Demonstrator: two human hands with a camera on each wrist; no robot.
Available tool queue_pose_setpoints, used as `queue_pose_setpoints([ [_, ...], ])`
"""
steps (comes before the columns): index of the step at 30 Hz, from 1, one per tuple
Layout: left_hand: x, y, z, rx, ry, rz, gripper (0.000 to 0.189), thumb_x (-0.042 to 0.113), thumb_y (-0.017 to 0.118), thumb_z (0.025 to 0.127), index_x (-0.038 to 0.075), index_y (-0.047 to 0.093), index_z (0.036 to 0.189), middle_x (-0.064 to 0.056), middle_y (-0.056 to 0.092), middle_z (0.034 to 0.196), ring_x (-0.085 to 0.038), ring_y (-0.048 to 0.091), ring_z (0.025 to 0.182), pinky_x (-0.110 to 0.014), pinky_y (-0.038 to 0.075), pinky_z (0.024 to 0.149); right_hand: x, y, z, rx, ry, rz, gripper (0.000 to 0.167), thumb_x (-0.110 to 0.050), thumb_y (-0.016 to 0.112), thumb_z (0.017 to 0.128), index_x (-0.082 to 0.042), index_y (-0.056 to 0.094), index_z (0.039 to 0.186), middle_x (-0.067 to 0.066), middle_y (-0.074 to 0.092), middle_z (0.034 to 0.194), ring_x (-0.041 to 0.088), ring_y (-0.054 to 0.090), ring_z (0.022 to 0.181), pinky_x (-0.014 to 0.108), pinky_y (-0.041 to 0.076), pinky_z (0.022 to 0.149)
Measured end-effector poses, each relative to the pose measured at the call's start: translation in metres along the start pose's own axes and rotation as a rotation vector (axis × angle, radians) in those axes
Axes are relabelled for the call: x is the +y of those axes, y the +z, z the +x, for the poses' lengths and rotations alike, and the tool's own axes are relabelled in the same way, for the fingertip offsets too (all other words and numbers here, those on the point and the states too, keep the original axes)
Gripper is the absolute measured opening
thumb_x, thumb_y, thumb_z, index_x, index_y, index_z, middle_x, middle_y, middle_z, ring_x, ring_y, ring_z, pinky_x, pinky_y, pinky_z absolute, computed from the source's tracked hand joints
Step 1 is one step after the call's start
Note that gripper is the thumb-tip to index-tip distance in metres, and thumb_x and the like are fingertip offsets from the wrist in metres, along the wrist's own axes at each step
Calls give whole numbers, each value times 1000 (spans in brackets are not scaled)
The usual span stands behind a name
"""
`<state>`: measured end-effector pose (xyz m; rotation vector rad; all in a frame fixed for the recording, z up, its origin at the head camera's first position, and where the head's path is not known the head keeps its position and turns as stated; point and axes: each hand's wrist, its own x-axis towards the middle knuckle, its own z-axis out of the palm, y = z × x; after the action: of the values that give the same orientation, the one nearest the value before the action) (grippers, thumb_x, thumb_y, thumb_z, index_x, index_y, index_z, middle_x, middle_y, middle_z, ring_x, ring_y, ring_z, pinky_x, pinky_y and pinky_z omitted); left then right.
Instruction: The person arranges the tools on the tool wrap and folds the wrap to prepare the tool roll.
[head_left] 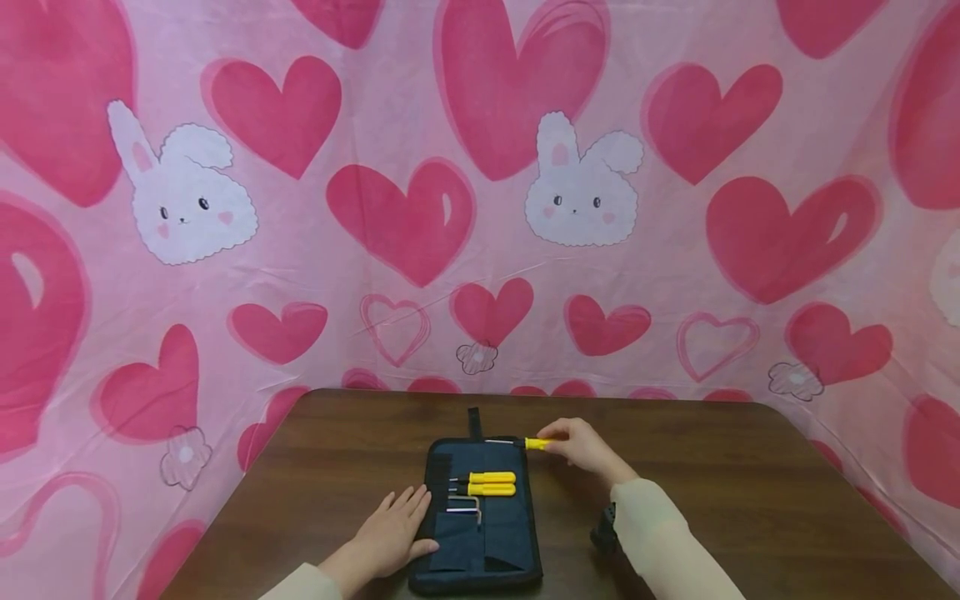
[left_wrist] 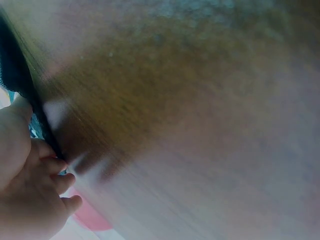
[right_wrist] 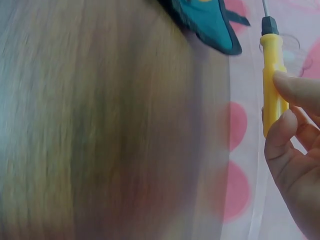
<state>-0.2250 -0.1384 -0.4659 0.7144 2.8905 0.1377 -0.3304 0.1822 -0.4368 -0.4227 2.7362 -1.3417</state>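
Screwdriver (head_left: 534, 444): sits in the right hand (head_left: 587, 450), yellow handle (right_wrist: 273, 60) clamped between thumb and fingers. Points left of the grip, thin shaft (head_left: 501, 442) leading. Runs nearly level from side to side in the head view, long axis crossing the far edge of the tool pouch (head_left: 461, 550), close to a black strap (head_left: 474, 423) sticking out beyond that edge. Stands almost upright in the right wrist view, dark collar (right_wrist: 269, 26) above the fingers, shaft cut off by the top of the frame. Cannot tell about contact between shaft and fabric.

Left of the grip and nearer the wearer: same pouch, dark blue with black edging, spread on the table (head_left: 337, 450). Carries two yellow screwdrivers (head_left: 491, 477) side by side, handles toward the right, and L-shaped hex keys (head_left: 463, 510) just nearer than these.

Farther left of the grip: left hand (head_left: 390, 529), laid at the pouch's left edge, fingers extended and thumb spread from them.

Under the grip: brown wood grain, rounded at the far corners. Beyond the grip and to both sides: pink backdrop (head_left: 390, 100) printed with red hearts (head_left: 405, 221), white rabbits (head_left: 579, 218) and sketched flowers (head_left: 477, 358). Nearer than the grip: pale sleeve (head_left: 660, 517), black device (head_left: 604, 531) beside it.
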Motion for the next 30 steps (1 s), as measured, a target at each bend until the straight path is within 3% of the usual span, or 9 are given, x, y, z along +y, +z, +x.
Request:
queue_pose_setpoints([
  [17, 3, -1, -2, 16, 1, -3, 74, 54, 52, 86, 0, 44, 135, -17, 40, 139, -34, 36, 127, -52, 26, 101, -18, 33, 6, -99, -52, -38, 16, -9, 67, 84, -9, 70, 99, 3, 59, 94, 20, 52, 77, 32, 52, 66],
  [30, 1, -1, -3, 31, 19, -16, 74, 53, 53, 86, -2, 43, 134, -18, 40, 138, -34, 36, 126, -52, 26, 101, -21, 42, 10, -130, -122, -100, 15, -1, 66, 83, -5, 70, 97, 0, 60, 90, 19, 52, 80, 34, 50, 76],
])
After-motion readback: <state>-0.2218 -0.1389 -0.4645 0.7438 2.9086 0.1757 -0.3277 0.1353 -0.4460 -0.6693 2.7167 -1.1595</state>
